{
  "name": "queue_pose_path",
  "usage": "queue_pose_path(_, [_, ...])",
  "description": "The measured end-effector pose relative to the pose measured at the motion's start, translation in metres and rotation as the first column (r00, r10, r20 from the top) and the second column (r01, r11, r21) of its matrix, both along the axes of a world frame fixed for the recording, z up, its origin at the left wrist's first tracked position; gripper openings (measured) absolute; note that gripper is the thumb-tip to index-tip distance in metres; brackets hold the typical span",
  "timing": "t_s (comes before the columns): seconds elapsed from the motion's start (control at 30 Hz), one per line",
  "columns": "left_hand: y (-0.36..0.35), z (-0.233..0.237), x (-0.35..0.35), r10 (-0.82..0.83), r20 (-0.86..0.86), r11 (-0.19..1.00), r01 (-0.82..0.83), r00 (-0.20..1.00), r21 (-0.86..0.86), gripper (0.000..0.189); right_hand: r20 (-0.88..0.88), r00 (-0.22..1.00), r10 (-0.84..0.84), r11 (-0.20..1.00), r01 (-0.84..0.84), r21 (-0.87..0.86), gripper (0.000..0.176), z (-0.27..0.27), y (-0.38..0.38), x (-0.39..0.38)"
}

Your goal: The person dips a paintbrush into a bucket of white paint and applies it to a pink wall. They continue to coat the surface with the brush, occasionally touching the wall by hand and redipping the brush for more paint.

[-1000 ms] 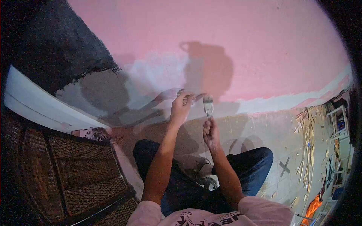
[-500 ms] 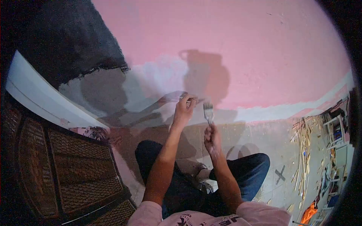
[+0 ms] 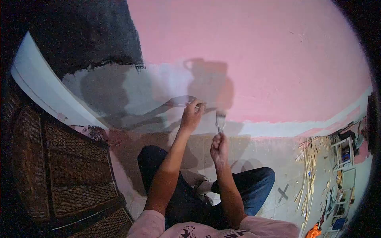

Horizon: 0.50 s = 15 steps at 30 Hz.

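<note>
My right hand (image 3: 219,149) grips a flat paintbrush (image 3: 220,123) by its handle, fingers wrapped round it. The brush points up and away from me, with bristles close to the lower part of the pink wall (image 3: 274,67), near a whitish band. My left hand (image 3: 192,118) is raised to the left of the brush, close to the wall. Its fingers are pinched together, and I cannot tell what they hold. Around both hands the wall shows pale, patchy paint (image 3: 168,79) and shadows of my head and arms.
A black painted area (image 3: 99,35) covers the wall's upper left. Dark woven-panel furniture (image 3: 81,166) stands at left beside a white panel (image 3: 51,83). Thin wood strips (image 3: 307,170) litter the tiled floor at right, near a grey tape cross (image 3: 283,193) and an orange item (image 3: 313,231).
The view has shifted slightly, moving the black area rightward in it. The brush has dropped a little lower in view; my left hand stays near the wall, still pinched.
</note>
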<state>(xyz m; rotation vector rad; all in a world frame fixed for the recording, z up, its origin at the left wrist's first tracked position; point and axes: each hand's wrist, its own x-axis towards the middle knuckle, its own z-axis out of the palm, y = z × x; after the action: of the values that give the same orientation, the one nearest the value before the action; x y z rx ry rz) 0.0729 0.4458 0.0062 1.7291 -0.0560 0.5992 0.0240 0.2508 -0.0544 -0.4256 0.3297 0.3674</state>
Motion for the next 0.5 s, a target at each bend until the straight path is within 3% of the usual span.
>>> queue_pose_path(0.07, [0.002, 0.015, -0.007, -0.033, -0.041, 0.995, 0.028, 0.999, -0.095, 0.022, -0.24, 0.971, 0.01, 0.998, 0.004, 0.057, 0.022, -0.023, -0.008, -0.012])
queue_pose_path(0.17, [0.0, 0.022, -0.019, -0.07, -0.05, 0.981, 0.06, 0.996, -0.186, 0.022, -0.139, 0.989, 0.056, 0.99, -0.073, -0.121, 0.023, -0.071, -0.002, 0.035])
queue_pose_path(0.2, [0.004, 0.024, -0.02, -0.073, -0.039, 0.978, 0.063, 0.997, -0.201, 0.023, -0.116, 0.993, 0.031, 0.996, -0.041, -0.082, 0.023, -0.052, 0.004, 0.05])
queue_pose_path(0.3, [0.011, 0.015, -0.015, 0.078, 0.029, 0.995, -0.079, 0.997, 0.053, 0.024, 0.014, 1.0, 0.004, 0.999, -0.004, -0.032, 0.024, 0.022, 0.019, 0.052])
queue_pose_path(0.37, [0.009, 0.021, -0.022, 0.02, -0.02, 0.999, -0.021, 1.0, -0.036, 0.024, 0.2, 0.979, 0.035, 0.994, -0.013, -0.112, 0.023, 0.036, 0.012, 0.014])
queue_pose_path(0.4, [0.011, 0.027, -0.018, -0.007, -0.03, 0.997, 0.004, 1.0, -0.075, 0.023, 0.15, 0.988, -0.043, 0.99, 0.063, -0.128, 0.022, 0.035, 0.009, -0.002])
queue_pose_path(0.5, [0.008, 0.025, -0.012, -0.035, -0.035, 0.983, 0.028, 0.999, -0.179, 0.023, 0.043, 0.999, -0.01, 0.989, 0.016, -0.15, 0.018, 0.028, -0.001, -0.027])
